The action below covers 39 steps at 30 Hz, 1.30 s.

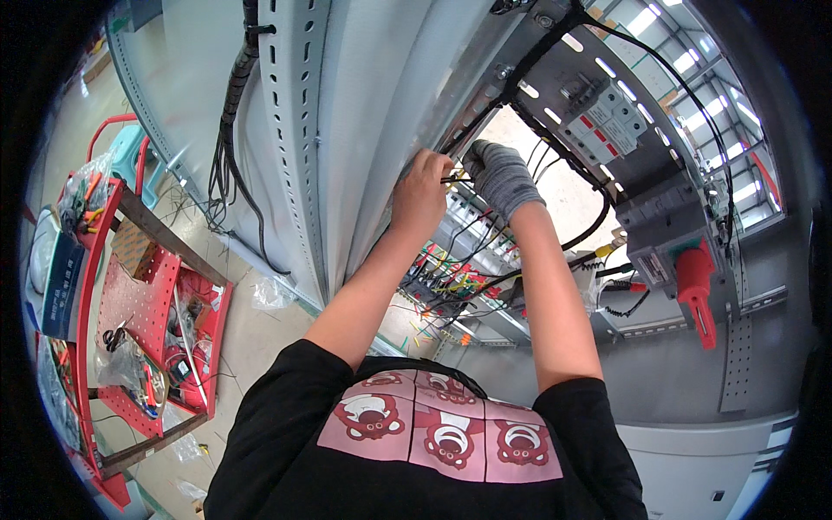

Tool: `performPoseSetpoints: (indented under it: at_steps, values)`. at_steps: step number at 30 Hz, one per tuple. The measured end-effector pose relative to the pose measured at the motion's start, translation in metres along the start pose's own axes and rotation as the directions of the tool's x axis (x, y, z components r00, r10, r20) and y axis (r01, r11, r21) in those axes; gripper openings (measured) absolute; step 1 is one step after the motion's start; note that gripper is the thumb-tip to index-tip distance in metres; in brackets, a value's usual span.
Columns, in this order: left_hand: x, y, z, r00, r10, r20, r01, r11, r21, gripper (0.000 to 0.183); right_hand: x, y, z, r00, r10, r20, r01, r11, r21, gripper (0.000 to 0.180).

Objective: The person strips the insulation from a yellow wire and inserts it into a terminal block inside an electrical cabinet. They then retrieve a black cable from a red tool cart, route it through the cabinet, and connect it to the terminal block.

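Note:
My left hand (422, 192) is bare, and its fingertips pinch one end of a short thin black strand (459, 180), either a wire or a cable tie. The other end of that strand runs into my right hand (504, 175), which wears a grey knit glove and has its fingers curled. Both hands are inside an electrical cabinet, close to its grey metal frame post (390, 130). Just below them, black wires (478, 227) lead to a row of light grey terminals or breakers. Further down is a dark component (426, 286) with red, green and yellow wires.
A black sleeved wire harness (539, 55) crosses the cabinet. Right of my arm sit surge protectors (604, 127) and a switch with a red rotary handle (695, 273). The cabinet door (188, 84) carries another cable bundle (227, 130). A red tool cart (140, 299) stands left.

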State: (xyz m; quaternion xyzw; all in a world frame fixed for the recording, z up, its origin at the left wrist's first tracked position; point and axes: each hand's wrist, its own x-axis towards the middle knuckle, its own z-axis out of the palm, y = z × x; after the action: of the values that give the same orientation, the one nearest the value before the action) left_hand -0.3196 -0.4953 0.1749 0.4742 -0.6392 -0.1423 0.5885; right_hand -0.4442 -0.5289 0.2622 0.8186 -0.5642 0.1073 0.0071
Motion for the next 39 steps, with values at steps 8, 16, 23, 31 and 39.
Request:
performPoseSetpoints:
  at_steps: [8, 16, 23, 31, 39]
  values:
    - [0.000, -0.004, 0.002, 1.000, -0.022, 0.005, 0.023, 0.997, -0.075, 0.024, -0.006, -0.009, -0.001, 0.999, 0.025, -0.020, -0.024, 0.999, 0.029, 0.011]
    - [0.000, 0.000, -0.002, 1.000, 0.018, -0.003, -0.019, 0.994, -0.112, 0.028, -0.014, -0.011, 0.010, 0.996, 0.005, -0.086, -0.006, 1.000, -0.018, 0.011]
    - [-0.016, -0.002, -0.002, 0.999, 0.019, -0.039, -0.026, 0.985, -0.172, 0.031, -0.040, -0.034, 0.015, 0.987, 0.156, -0.025, -0.158, 0.985, -0.067, 0.017]
    - [-0.018, -0.011, -0.004, 0.996, 0.086, -0.030, -0.088, 0.995, -0.056, 0.026, -0.058, -0.042, 0.030, 0.990, 0.143, -0.019, -0.144, 0.988, -0.063, 0.026]
    - [-0.011, -0.018, 0.016, 0.992, -0.026, -0.123, 0.023, 0.999, -0.027, 0.019, -0.067, -0.039, 0.041, 0.999, 0.022, -0.044, -0.020, 0.999, 0.047, 0.023]
